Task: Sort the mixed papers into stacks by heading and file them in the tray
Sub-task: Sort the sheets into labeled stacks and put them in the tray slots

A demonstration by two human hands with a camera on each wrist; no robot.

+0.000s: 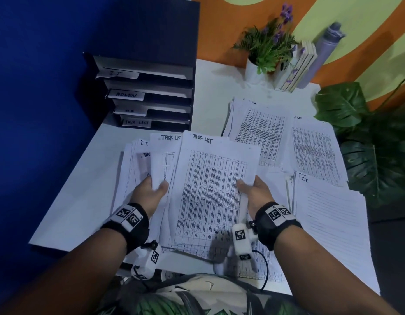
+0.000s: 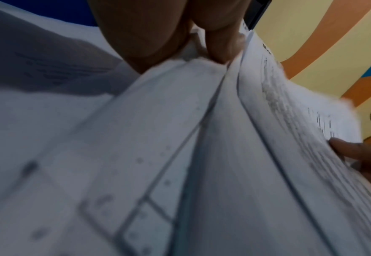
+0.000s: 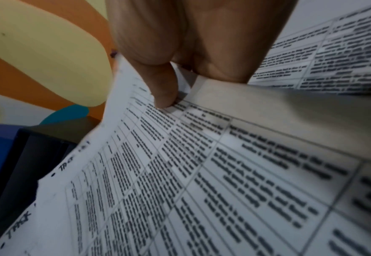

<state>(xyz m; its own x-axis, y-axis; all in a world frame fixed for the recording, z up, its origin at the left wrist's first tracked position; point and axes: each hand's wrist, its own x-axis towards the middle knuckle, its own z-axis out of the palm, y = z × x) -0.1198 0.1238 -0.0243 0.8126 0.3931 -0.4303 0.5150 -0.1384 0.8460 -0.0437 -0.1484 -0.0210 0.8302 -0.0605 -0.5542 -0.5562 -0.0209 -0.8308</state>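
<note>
Nearest the body, the right hand [image 1: 256, 192] pinches the right edge of a "TASK LIST" sheet [image 1: 210, 192], a printed table on thin white paper, with the thumb on top and the other fingers out of sight beneath; the right wrist view shows the thumb tip pressed onto the print. Just to its left, the left hand [image 1: 151, 192] grips a fanned bundle of mixed papers [image 1: 160, 162] near its lower edge, thumb over the top sheet, with "TASK LIST" and "I.T." headings peeking out at the far ends. Both loads are held a little above the white counter [image 1: 87, 178], and more sheets lie under them. Paper like this looks light and floppy: a single sheet held by one edge will likely sag and flutter, and loose sheets in a fan slide over one another easily, so a firm pinch across a whole edge, or a palm supporting from below, seems the safer hold; a hard squeeze would probably crease it. To the right on the counter lies the I.T. stack [image 1: 328, 219] of lined pages, and beyond it two spreads of densely printed sheets [image 1: 287, 142] whose headings are too small to read. Farthest off, at the left back of the counter, stands the dark filing tray [image 1: 151, 87], its slots labelled I.T., ADMIN, one unreadable, and TASK LIST.
</note>
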